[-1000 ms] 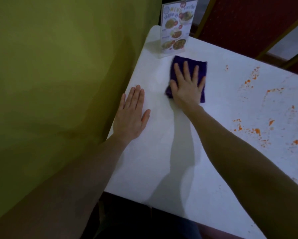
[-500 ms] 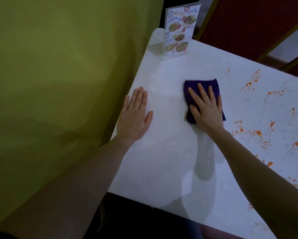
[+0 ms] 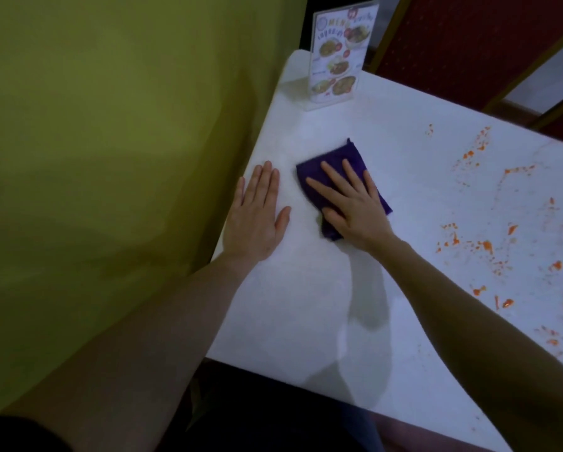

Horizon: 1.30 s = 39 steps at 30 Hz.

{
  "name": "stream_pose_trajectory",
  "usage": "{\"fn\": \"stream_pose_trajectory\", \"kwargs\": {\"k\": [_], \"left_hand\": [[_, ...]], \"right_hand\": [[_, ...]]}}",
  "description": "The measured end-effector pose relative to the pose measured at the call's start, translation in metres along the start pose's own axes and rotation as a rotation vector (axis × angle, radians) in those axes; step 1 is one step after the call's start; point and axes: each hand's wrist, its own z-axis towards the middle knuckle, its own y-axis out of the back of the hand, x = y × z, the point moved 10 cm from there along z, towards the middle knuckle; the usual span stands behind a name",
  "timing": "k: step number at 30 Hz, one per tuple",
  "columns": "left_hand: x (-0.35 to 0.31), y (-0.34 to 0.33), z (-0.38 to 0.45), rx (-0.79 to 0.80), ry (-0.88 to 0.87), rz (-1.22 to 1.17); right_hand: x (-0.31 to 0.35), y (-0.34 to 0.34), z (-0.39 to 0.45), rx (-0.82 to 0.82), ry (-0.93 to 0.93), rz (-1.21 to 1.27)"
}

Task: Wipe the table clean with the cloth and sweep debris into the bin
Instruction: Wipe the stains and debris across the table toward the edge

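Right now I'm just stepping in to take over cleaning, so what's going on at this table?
A person is wiping the white table. The right hand presses flat on a purple cloth, while the left hand rests flat near the table's left edge. Orange food splatter on the right side is not yet wiped. A menu stand sits at the far corner.

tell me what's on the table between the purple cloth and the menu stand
Nothing: in the head view, the white table is bare between the purple cloth and the menu stand. The orange spatter lies off to the right.

cloth point(image 3: 345, 164): purple | table point(image 3: 420, 177): white, orange specks | wall point(image 3: 110, 141): seemingly olive-green
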Motion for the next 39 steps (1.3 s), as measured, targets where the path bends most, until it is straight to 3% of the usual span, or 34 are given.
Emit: {"fn": "stream_pose_trajectory", "kwargs": {"k": [4,10,14,17,19,22,24,29,34,39], "left_hand": [[0.0,0.0,0.001,-0.006,0.0,-0.005],[0.001,-0.001,0.0,0.005,0.005,0.007],[0.001,-0.002,0.0,0.015,-0.001,0.016],[0.0,-0.001,-0.001,0.014,-0.002,0.003],[0.0,0.0,0.0,0.009,-0.005,-0.006],[0.0,0.0,0.0,0.0,-0.003,-0.009],[0.0,-0.001,0.0,0.009,-0.003,-0.007],[0.001,-0.003,0.0,0.005,-0.001,-0.012],[0.0,-0.002,-0.001,0.002,-0.013,-0.012],[-0.001,-0.003,-0.002,0.022,-0.036,-0.02]], "right_hand": [[-0.044,0.014,-0.021,-0.062,-0.141,0.001],[-0.049,0.025,0.041,-0.145,-0.508,0.082],[0.002,0.014,0.062,-0.078,-0.306,0.01],[0.023,0.0,0.029,-0.035,-0.088,-0.04],[0.018,-0.008,-0.008,-0.017,-0.046,-0.026],[-0.014,-0.004,-0.06,-0.076,-0.126,-0.029],[-0.048,0.003,-0.074,-0.097,-0.288,-0.024],[-0.082,0.017,-0.038,-0.153,-0.627,0.021],[-0.018,0.002,-0.01,-0.142,-0.502,-0.026],[0.044,-0.029,-0.072,-0.122,-0.395,-0.006]]}}
